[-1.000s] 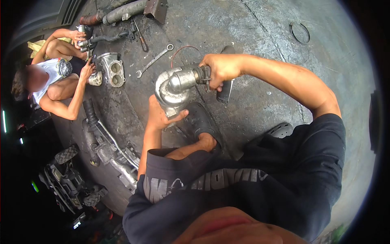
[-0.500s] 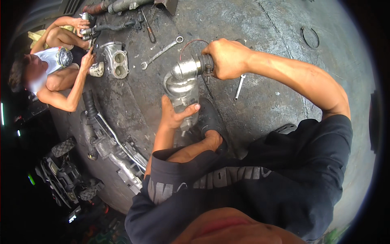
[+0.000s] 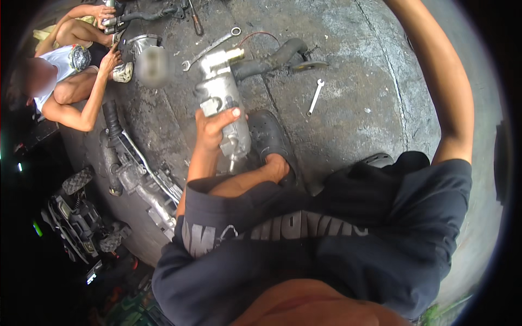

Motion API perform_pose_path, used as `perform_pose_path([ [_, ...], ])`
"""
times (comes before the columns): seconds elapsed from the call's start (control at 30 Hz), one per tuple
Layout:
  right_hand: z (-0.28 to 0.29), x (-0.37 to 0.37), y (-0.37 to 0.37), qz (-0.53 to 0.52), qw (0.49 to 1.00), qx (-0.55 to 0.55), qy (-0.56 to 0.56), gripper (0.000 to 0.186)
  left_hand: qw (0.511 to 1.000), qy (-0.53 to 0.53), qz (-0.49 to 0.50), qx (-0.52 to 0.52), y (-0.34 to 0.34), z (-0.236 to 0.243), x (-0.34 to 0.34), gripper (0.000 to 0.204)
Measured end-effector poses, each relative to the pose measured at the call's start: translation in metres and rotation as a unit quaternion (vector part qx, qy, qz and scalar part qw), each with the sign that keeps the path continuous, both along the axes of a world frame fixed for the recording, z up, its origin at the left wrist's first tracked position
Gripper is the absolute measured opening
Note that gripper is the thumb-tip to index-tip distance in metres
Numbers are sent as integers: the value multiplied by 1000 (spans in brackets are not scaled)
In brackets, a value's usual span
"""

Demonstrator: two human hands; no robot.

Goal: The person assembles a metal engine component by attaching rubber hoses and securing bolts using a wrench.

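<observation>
My left hand (image 3: 213, 127) is wrapped round a silvery cast-metal cylinder (image 3: 234, 111), its thumb lying across the body. The bent pipe neck (image 3: 235, 54) at the top of this part is bare, with a brass-coloured end. A dark curved hose (image 3: 280, 57) lies on the floor just beyond it, and a metal flange (image 3: 310, 65) shows beside the hose. My right forearm (image 3: 443, 65) stretches up past the upper edge, so my right hand is out of the picture. Under the cylinder, my shoe (image 3: 266, 136) stands on the floor.
A large combination wrench (image 3: 212, 49), a smaller wrench (image 3: 315, 98) and a screwdriver (image 3: 196, 19) lie on the stained floor. At left a person (image 3: 76, 81) squats, handling a pipe part. A metal assembly (image 3: 141, 185) and a toy-like wheeled vehicle (image 3: 81, 217) are nearer.
My right hand was closed round a dark clamped hose piece at the pipe neck; it has gone up out of view, leaving that end bare. My left hand still holds the cylinder.
</observation>
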State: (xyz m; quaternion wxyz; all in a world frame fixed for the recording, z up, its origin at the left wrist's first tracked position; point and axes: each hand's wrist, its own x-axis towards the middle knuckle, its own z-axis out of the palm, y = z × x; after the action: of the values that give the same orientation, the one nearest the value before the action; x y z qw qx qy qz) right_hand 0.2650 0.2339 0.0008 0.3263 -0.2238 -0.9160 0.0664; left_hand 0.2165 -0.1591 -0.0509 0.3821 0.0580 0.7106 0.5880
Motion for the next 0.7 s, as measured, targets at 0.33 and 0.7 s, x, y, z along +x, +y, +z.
perform_pose_path([
  [0.33, -120, 15, -16, 44, 961, -117, -247, 28, 992, 97, -83, 14, -12, 9, -29, 44],
  [0.7, -222, 32, -58, 152, 870, -265, -387, 49, 999, 12, -41, -2, -49, -28, -65, 54],
])
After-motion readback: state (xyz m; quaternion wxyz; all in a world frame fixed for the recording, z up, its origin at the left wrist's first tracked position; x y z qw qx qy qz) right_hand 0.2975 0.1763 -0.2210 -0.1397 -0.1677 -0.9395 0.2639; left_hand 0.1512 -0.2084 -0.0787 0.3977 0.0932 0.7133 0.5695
